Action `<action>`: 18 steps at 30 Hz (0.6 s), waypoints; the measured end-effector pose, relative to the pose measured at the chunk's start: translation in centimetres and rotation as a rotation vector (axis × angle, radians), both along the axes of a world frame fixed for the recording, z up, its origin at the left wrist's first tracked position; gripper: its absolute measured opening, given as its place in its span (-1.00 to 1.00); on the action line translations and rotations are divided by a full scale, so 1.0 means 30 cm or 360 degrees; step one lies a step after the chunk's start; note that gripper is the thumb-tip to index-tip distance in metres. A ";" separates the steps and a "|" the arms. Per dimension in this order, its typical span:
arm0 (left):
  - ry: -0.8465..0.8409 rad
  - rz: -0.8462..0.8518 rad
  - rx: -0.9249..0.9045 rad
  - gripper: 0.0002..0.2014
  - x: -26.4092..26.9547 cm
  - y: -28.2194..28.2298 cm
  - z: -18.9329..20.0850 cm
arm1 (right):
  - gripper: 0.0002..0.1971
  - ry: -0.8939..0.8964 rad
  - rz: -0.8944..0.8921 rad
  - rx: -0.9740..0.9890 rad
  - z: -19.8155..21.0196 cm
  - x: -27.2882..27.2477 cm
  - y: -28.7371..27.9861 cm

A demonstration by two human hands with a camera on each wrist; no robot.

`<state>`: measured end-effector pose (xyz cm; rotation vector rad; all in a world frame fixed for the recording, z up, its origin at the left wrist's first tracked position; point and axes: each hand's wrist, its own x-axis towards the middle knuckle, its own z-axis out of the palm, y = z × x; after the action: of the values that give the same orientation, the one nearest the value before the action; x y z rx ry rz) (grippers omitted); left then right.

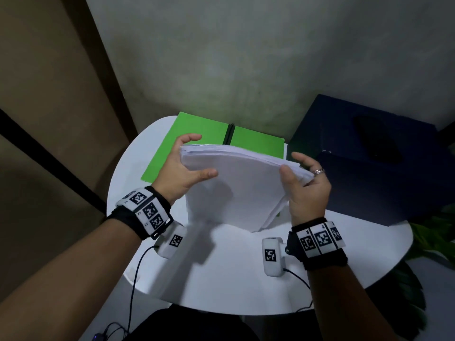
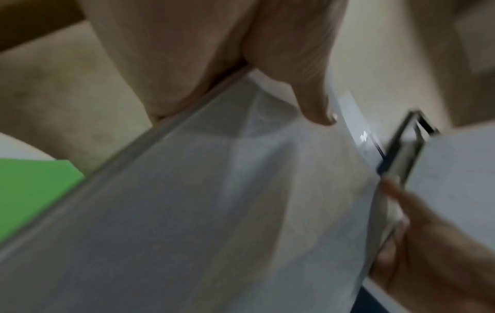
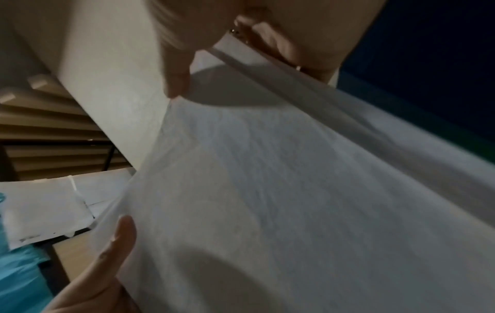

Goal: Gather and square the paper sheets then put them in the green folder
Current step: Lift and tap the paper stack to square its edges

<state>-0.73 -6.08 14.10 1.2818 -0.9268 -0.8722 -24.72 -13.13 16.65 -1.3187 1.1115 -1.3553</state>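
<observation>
Both hands, left (image 1: pixel 181 168) and right (image 1: pixel 306 190), grip the paper stack (image 1: pixel 236 190) by its sides, upright; the green folder (image 1: pixel 167 148) lies open beyond them.

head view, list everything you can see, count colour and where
paper sheets: one stack, white, held upright on its lower edge over the table's middle, top edges not yet flush
green folder: one, bright green with a black spine, lying open on the far side of the table behind the stack
table: one, white, round, under the hands
box: one, dark navy, at the table's right edge
plant leaves: a few, green, low right beyond the table
left hand: grips the stack's upper left edge
right hand: grips the stack's upper right edge, ring on one finger
wrist bands: two, black with white tag markers, one per wrist
</observation>
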 end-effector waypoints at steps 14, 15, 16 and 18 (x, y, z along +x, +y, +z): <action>0.0034 0.0659 -0.0242 -0.70 -0.058 -0.046 0.069 | -0.89 -0.0075 -0.0228 -0.0068 0.042 0.068 -0.003; 0.0058 0.0695 -0.0240 -0.72 -0.062 -0.054 0.075 | -0.84 -0.0109 -0.0187 -0.0078 0.029 0.062 -0.001; 0.0072 0.0710 -0.0249 -0.72 -0.065 -0.060 0.074 | -0.75 -0.0130 -0.0125 -0.0080 0.011 0.054 0.002; 0.0088 0.0653 -0.0267 -0.66 -0.062 -0.057 0.065 | -0.49 -0.0062 0.0011 -0.0028 -0.031 0.035 0.005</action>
<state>-2.60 -7.79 16.05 1.2371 -0.6458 -0.4951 -23.67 -12.97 15.72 -1.3023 1.0704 -1.3830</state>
